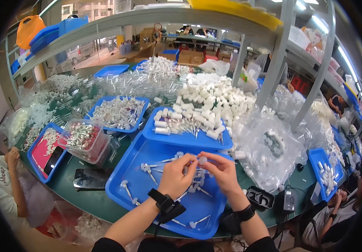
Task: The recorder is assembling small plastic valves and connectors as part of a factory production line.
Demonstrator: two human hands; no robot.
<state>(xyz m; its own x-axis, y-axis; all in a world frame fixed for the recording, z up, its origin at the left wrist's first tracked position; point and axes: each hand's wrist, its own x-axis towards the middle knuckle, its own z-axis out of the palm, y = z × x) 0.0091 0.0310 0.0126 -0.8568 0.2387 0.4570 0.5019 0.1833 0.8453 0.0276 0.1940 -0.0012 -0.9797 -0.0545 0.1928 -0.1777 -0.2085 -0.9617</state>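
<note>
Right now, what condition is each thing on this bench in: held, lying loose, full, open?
Left hand: closed on a small white pump part.
Right hand: pinching a small clear cap.
Large blue tray: open, a few white pump parts lying loose.
Upper blue tray: open, loaded with white pumps.
Clear tub: open, nearly full.
Phone: flat, screen dark.

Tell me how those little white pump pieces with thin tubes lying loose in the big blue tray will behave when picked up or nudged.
The pump pieces look like light plastic, so a nudge would probably scatter them across the blue tray. Their thin tubes likely flex a little. The round heads may let them roll in an arc. Both the left hand and right hand pinch one with fingertips, which suggests little weight.
</note>
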